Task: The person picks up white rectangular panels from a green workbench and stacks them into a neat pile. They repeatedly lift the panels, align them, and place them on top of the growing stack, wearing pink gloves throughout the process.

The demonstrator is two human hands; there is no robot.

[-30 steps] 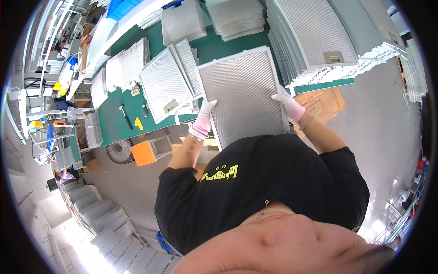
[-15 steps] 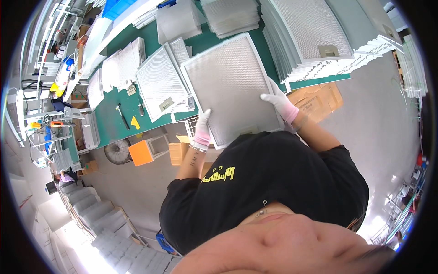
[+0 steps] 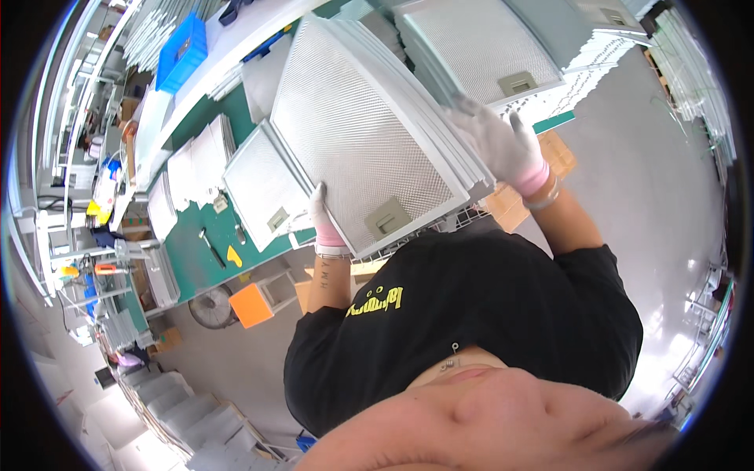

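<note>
In front of me is a fanned stack of silver mesh filter panels (image 3: pixel 361 118), tilted, with a grey latch plate near the top panel's lower corner. My left hand (image 3: pixel 322 216), in a white glove with a pink cuff, grips the top panel's lower left edge, its thumb on the frame. My right hand (image 3: pixel 503 145), gloved alike, is at the stack's right edge with fingers spread and slightly blurred. I cannot tell whether it touches the panels. Just left of the stack lies a smaller-looking mesh panel (image 3: pixel 263 184).
A green worktable (image 3: pixel 184 251) carries a hammer (image 3: pixel 210 247), a yellow piece (image 3: pixel 234 256) and more panel stacks. At the back right stands a tall panel stack (image 3: pixel 479 47). A blue bin (image 3: pixel 182 51) sits at the far left. An orange-topped stool (image 3: pixel 251 304) is below the table.
The panel that both hands held now lies with a fanned stack beneath it. My right hand has let go of its edge and moved up and right. The view has shifted somewhat.
</note>
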